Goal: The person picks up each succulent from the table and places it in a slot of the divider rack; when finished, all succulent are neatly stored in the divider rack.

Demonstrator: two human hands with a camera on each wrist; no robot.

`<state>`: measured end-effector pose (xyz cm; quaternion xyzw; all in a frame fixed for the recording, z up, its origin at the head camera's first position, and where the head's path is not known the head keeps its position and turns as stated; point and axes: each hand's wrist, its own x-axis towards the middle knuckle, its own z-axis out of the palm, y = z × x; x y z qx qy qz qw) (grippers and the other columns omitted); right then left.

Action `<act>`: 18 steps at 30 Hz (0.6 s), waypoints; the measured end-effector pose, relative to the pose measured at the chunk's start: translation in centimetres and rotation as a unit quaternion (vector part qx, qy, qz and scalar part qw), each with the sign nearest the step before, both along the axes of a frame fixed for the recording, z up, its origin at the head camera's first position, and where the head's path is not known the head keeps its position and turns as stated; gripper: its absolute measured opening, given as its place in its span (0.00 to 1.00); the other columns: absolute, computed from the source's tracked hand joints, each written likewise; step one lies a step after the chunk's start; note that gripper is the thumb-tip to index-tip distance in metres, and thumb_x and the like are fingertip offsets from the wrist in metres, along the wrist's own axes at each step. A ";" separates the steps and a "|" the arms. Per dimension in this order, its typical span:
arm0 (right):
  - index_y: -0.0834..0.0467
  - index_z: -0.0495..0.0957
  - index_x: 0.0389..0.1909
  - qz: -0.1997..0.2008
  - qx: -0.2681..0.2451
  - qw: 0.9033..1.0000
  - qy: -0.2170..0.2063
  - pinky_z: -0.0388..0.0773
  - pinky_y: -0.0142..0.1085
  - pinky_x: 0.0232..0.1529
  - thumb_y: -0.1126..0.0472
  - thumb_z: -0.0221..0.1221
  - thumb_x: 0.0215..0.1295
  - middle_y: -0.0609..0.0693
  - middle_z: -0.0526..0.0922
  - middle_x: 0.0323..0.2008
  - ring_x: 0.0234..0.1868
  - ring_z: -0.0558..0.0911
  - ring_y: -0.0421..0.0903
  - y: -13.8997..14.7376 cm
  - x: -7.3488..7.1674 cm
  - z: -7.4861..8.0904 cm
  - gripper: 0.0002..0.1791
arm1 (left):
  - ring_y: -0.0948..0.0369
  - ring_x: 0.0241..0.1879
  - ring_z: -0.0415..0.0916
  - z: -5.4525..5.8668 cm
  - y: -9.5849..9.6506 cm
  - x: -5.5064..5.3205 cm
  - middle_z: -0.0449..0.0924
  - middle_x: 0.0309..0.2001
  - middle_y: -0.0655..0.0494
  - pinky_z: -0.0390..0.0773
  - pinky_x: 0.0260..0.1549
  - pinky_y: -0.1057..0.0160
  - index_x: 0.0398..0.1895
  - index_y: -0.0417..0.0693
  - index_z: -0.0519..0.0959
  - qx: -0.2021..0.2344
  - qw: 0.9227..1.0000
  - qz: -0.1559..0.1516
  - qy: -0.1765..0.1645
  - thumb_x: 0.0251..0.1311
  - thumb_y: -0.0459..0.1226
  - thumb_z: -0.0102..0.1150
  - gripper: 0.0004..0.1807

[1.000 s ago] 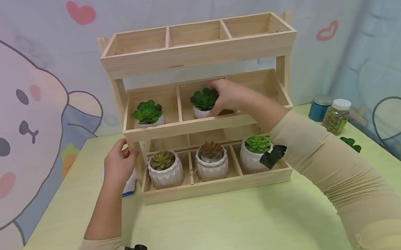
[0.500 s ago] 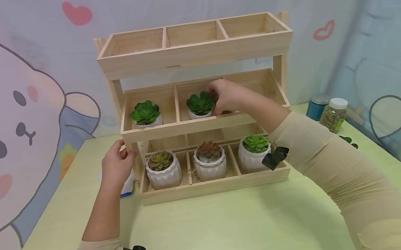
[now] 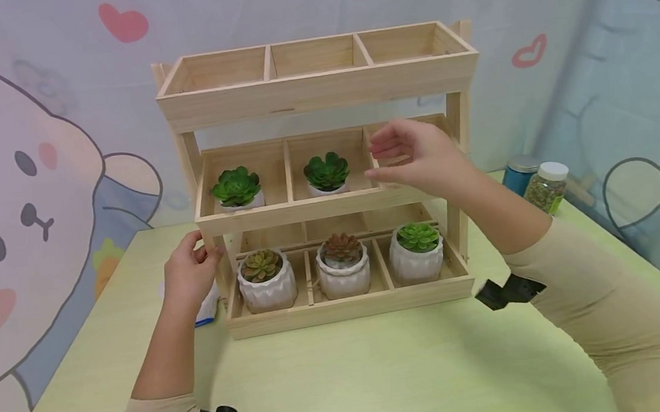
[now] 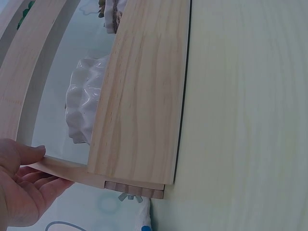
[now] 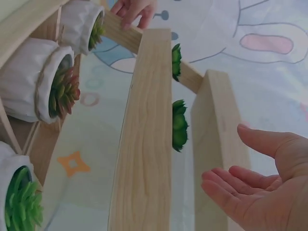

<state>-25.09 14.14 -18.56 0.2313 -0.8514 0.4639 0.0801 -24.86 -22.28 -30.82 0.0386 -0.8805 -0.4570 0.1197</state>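
Note:
A three-tier wooden plant rack (image 3: 321, 93) stands on the table. My left hand (image 3: 191, 268) grips its left leg (image 4: 72, 171) between thumb and fingers. My right hand (image 3: 419, 157) is in front of the middle tier's right part, fingers loosely bent and holding nothing. Left of it, a dark green succulent (image 3: 327, 171) in a white pot sits in the middle compartment. Another green succulent (image 3: 237, 187) is in the left one. On the bottom tier stand white pots with an olive succulent (image 3: 262, 266), a reddish succulent (image 3: 342, 248) and a bright green succulent (image 3: 418, 238).
Behind my right arm are a blue tin (image 3: 519, 175) and a clear jar (image 3: 547, 189) with a white lid. A white item with a blue edge (image 3: 207, 309) lies behind my left forearm. A printed cloth (image 3: 302, 1) hangs behind the rack.
My right hand has let go of the dark green potted succulent in the middle compartment and drawn back to the right. The left hand keeps its grip on the leg.

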 end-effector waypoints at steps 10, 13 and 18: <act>0.62 0.72 0.53 -0.021 -0.029 0.998 0.060 0.72 0.29 0.52 0.64 0.67 0.56 0.54 0.77 0.51 0.53 0.77 0.43 6.2 5.8 -4.5 0.24 | 0.43 0.58 0.67 0.1 0.2 0.1 0.68 0.60 0.37 0.70 0.52 0.45 0.67 0.43 0.61 0.011 1.000 -0.006 0.000 0.67 0.37 0.52 0.26; 0.61 0.73 0.53 -0.057 -0.035 0.997 0.051 0.72 0.25 0.50 0.65 0.67 0.55 0.51 0.78 0.51 0.50 0.77 0.37 8.0 6.6 -6.2 0.24 | 0.43 0.58 0.67 0.1 0.2 0.1 0.68 0.60 0.37 0.70 0.52 0.45 0.67 0.44 0.61 0.012 1.000 -0.007 -0.001 0.67 0.37 0.51 0.26; 0.60 0.71 0.55 -0.116 -0.018 0.993 0.018 0.70 0.20 0.48 0.60 0.66 0.56 0.45 0.77 0.50 0.49 0.75 0.32 11.0 6.9 -8.1 0.26 | 0.42 0.58 0.67 0.1 0.0 0.2 0.68 0.60 0.37 0.70 0.51 0.44 0.67 0.44 0.61 0.010 1.000 -0.006 -0.002 0.67 0.38 0.51 0.27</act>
